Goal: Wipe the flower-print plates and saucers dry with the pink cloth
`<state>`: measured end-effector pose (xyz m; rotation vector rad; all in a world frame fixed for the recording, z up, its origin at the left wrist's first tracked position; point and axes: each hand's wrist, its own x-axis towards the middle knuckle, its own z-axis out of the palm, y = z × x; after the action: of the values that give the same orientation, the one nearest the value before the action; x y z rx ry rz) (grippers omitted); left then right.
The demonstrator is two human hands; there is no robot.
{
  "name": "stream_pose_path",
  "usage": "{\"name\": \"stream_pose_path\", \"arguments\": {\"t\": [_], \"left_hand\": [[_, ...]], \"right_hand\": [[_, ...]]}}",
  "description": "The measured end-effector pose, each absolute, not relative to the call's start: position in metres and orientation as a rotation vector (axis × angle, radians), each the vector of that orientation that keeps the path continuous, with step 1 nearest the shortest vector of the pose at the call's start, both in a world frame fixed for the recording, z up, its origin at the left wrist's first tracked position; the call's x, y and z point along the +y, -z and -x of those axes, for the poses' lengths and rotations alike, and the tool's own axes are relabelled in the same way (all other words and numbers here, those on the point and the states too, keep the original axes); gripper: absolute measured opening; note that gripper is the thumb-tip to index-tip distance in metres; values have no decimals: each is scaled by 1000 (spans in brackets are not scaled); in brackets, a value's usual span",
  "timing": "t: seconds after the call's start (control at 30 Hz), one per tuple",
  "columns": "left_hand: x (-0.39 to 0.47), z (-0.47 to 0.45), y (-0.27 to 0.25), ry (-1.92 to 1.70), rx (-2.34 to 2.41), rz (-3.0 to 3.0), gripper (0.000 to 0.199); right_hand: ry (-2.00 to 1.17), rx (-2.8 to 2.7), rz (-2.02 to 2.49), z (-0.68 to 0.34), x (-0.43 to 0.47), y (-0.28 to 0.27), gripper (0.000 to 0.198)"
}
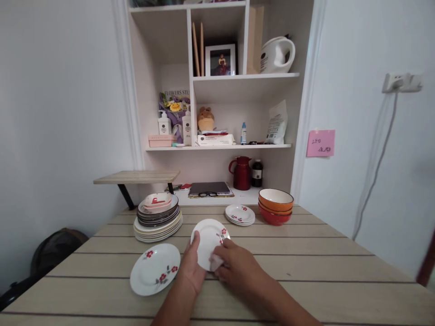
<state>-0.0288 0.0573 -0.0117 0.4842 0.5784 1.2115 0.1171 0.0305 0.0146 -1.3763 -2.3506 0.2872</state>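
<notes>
A small white plate with red flowers (205, 240) is tilted up above the table, gripped at its left edge by my left hand (193, 262), thumb on the face. My right hand (234, 265) is closed around a crumpled whitish cloth or tissue (216, 261) and presses it on the plate's lower right side. To the left lies a larger white plate with red flowers (154, 270), flat on the table. Beyond my right hand sits a short stack of small flowered plates (239, 213).
A tall pile of plates (158, 222), topped by a pinkish dish (157, 201), stands at the left under a small raised shelf (137, 177). Stacked orange and red bowls (275, 207) are at the back right. Behind are a laptop (209, 188) and a red jug (242, 173).
</notes>
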Motion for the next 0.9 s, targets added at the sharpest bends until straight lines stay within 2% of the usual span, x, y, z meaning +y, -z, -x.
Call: {"name": "stream_pose_path", "arguments": {"t": [0.17, 0.43, 0.63, 0.9], "left_hand": [[53, 23, 13, -1183, 604, -511, 59], [48, 11, 14, -1171, 472, -520, 60], [60, 25, 16, -1264, 574, -414, 67], [58, 29, 13, -1267, 655, -439, 52]], "right_hand": [[-258, -2288, 1248, -99, 25, -12, 27], [-90, -2100, 1564, -124, 43, -25, 29], [-109, -2186, 1687, -135, 47, -23, 31], [-238, -2375, 1324, -105, 20, -20, 42]]}}
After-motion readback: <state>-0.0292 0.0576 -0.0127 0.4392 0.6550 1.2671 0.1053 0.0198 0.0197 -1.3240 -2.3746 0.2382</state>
